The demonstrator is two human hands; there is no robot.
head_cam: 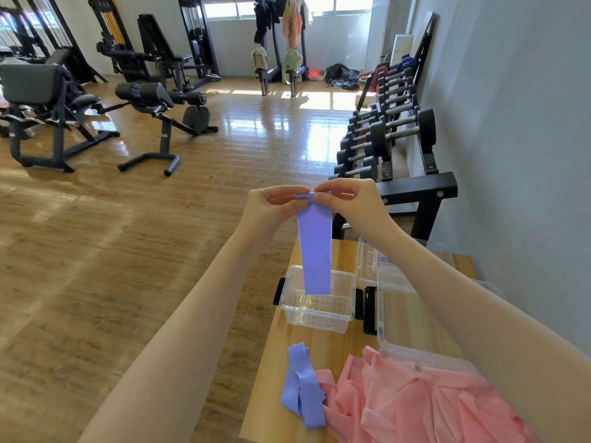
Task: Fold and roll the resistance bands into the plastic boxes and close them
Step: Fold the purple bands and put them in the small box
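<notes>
A purple resistance band (315, 247) hangs flat from both my hands, raised above the table. My left hand (275, 203) and my right hand (343, 196) pinch its top edge, where a small fold or roll shows. The band's lower end dangles over an open clear plastic box (316, 310) with black side latches. A second purple band (302, 383) lies crumpled near the table's front. Beside it lies a heap of pink bands (415, 401).
The narrow wooden table (271, 378) stands beside a grey wall. A larger clear box (406, 318) and a clear lid (367, 263) sit at right. A dumbbell rack (390, 139) is beyond the table. Gym machines (48, 100) stand far left on the wooden floor.
</notes>
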